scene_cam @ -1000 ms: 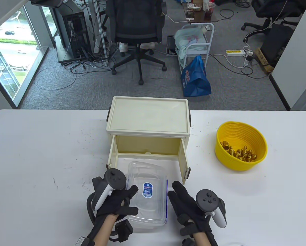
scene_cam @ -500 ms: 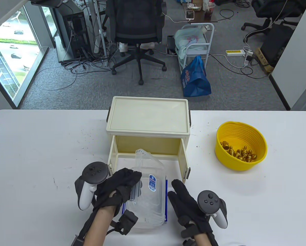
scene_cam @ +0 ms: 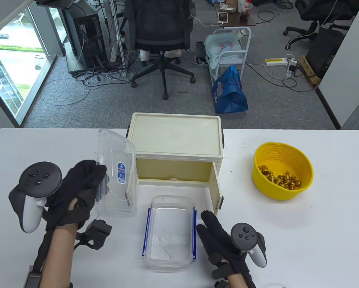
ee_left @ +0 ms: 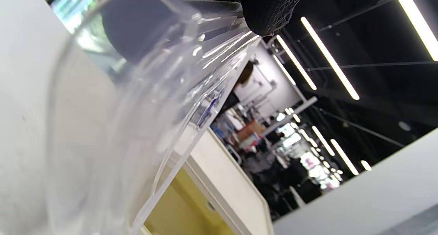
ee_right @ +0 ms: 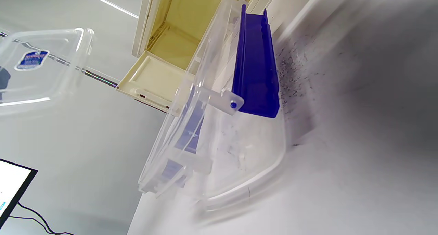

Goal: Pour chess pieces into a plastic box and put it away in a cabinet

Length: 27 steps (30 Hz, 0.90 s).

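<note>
The clear plastic box (scene_cam: 170, 232) with blue side clips stands open and empty on the table in front of the cream cabinet (scene_cam: 175, 141), whose two doors stand open. My left hand (scene_cam: 83, 186) grips the box's clear lid (scene_cam: 116, 177) and holds it tilted on edge above the table, left of the cabinet; the lid fills the left wrist view (ee_left: 137, 101). My right hand (scene_cam: 217, 237) rests open on the table, touching the box's right side. The box shows close in the right wrist view (ee_right: 236, 118). Gold chess pieces (scene_cam: 280, 178) lie in a yellow bowl (scene_cam: 283, 169) at right.
The white table (scene_cam: 317, 240) ends at its far edge behind the cabinet. Beyond it are an office chair (scene_cam: 161, 36), a blue bag (scene_cam: 229, 91) and cables on the floor.
My left hand lifted the lid off the box and carried it up and to the left. The box is now uncovered. My right hand stayed beside the box.
</note>
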Tool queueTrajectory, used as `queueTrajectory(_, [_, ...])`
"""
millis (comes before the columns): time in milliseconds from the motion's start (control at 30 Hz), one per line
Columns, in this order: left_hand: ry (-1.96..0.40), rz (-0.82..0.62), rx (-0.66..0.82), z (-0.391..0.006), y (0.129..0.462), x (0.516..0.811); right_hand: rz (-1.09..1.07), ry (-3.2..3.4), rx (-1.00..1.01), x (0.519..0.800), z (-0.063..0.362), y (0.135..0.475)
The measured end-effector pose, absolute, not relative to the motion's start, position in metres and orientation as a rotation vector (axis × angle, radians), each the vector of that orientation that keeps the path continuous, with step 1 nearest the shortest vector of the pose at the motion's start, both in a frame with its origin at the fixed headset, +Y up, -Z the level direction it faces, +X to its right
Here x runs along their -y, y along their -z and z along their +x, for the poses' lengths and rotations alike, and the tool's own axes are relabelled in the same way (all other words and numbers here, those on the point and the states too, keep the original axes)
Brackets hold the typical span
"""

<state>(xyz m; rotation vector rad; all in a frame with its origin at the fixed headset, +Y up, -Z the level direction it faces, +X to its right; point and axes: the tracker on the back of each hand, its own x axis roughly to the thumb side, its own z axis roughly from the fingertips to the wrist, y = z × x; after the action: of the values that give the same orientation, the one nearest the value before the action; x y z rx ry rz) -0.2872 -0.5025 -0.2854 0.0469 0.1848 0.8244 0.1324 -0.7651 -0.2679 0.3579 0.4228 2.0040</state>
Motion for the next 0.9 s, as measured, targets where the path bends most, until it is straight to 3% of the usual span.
queueTrajectory(200, [-0.525, 0.024, -0.323, -0.310, 0.307, 0.526, 0.352, -2.008, -0.437, 0.765, 0.132, 0.268])
queueTrajectory(533, [0.052, -0.151, -0.526, -0.322, 0.361, 0.650, 0.372, -2.045, -0.446, 0.764, 0.127, 0.267])
queueTrajectory(733, [0.135, -0.236, -0.505, -0.316, 0.381, 0.711, 0.365, -2.041, -0.451, 0.764, 0.127, 0.267])
queueTrajectory(900, [0.224, -0.297, -0.465, -0.305, 0.387, 0.741, 0.361, -2.038, -0.456, 0.764, 0.127, 0.267])
